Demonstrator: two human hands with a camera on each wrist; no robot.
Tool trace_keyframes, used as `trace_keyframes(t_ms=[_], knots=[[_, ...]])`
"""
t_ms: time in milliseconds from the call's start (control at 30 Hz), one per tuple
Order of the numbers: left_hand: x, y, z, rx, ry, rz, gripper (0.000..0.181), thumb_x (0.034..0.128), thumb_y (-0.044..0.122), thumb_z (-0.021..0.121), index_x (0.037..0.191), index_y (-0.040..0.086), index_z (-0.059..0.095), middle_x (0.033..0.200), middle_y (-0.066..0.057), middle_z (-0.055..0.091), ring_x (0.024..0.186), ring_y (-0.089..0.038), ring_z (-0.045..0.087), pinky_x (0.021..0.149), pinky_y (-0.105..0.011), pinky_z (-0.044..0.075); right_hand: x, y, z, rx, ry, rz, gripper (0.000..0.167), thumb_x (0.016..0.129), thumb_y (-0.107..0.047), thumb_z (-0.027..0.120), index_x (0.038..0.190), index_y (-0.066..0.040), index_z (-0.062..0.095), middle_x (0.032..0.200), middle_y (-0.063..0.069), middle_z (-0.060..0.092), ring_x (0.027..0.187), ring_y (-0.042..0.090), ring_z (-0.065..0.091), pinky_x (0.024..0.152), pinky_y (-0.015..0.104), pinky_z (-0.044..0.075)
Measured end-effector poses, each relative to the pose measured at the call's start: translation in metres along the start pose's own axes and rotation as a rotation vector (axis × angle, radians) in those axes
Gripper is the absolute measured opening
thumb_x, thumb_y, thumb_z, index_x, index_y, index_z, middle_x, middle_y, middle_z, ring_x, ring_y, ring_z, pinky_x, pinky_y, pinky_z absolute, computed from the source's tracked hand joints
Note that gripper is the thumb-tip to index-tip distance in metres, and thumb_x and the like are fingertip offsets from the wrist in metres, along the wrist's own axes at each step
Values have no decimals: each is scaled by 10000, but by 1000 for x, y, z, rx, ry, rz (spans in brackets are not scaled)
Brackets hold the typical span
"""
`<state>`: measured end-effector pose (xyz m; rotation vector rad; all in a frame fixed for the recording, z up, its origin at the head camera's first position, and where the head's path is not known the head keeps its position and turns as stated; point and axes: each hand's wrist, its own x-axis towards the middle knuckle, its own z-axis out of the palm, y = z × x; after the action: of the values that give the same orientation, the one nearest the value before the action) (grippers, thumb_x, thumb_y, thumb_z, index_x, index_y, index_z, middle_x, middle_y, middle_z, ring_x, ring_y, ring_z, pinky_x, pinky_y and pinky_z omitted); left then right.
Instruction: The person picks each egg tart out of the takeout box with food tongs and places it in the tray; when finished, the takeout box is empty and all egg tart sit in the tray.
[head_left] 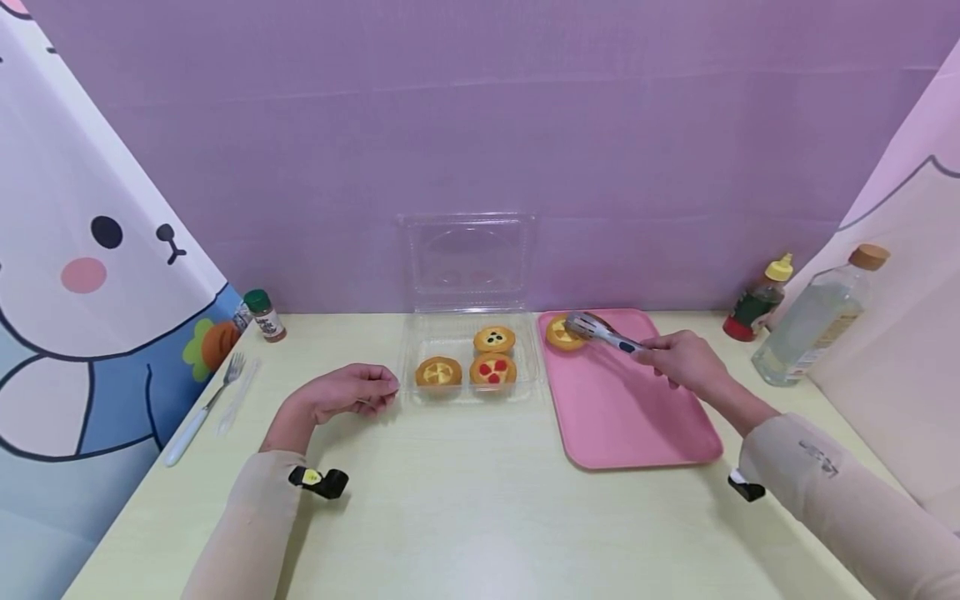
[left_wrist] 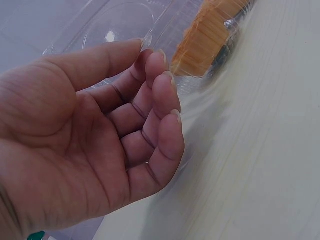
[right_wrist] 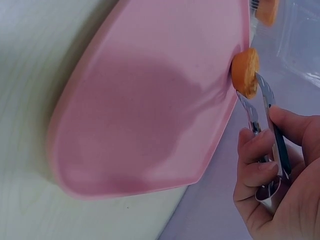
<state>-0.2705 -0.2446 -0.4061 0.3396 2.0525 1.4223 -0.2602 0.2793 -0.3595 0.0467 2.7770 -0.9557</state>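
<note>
My right hand [head_left: 686, 360] grips metal tongs [head_left: 600, 330] with dark handle grips. Their tips are at a small round tart [head_left: 558, 333] with a yellow top, at the far left corner of the pink tray [head_left: 622, 417]. In the right wrist view the tong tips meet the side of the tart [right_wrist: 245, 72]. My left hand [head_left: 348, 392] is at the left edge of a clear plastic box [head_left: 450, 333] with its lid raised; thumb and forefinger pinch its rim [left_wrist: 147, 41]. Inside sit a yellow-topped tart [head_left: 438, 372], a red-topped tart [head_left: 492, 371] and a dark-dotted tart [head_left: 494, 339].
A green-capped spice jar [head_left: 266, 317], a fork [head_left: 206, 410] and a clear wrapped utensil [head_left: 238, 396] lie or stand at the left. A yellow-capped sauce bottle [head_left: 757, 300] and a large clear bottle [head_left: 813, 325] stand at the right. A purple cloth [head_left: 480, 125] hangs behind the table.
</note>
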Motion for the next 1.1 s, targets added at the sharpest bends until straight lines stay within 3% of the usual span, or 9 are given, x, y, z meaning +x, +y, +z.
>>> trace_keyframes(t_ms=[633,833,1100], knots=[[0,0,1,-1,-1,-4,298,1026,263,575,1076,-30,567,917,-34,601,823,-161,572,776,-315,516,-6,-1,-1,-101,67,-7,603,966,-456,604,1420,-63,549,1015,165,676,686,198,602,557,297,434],[0,-1,1,3,-1,2,311,1025,261,577,1081,-45,563,915,-41,601,829,-170,573,784,-325,515,-16,-10,-8,-109,115,-41,655,963,-491,606,1484,-115,483,935,144,641,663,188,580,549,298,418],[-1,1,1,8,8,-6,321,1021,262,583,1085,-52,558,914,-50,599,830,-180,572,784,-332,512,-33,-34,-11,-153,229,-153,634,950,-553,604,1462,-189,525,988,121,659,758,234,540,596,304,380]])
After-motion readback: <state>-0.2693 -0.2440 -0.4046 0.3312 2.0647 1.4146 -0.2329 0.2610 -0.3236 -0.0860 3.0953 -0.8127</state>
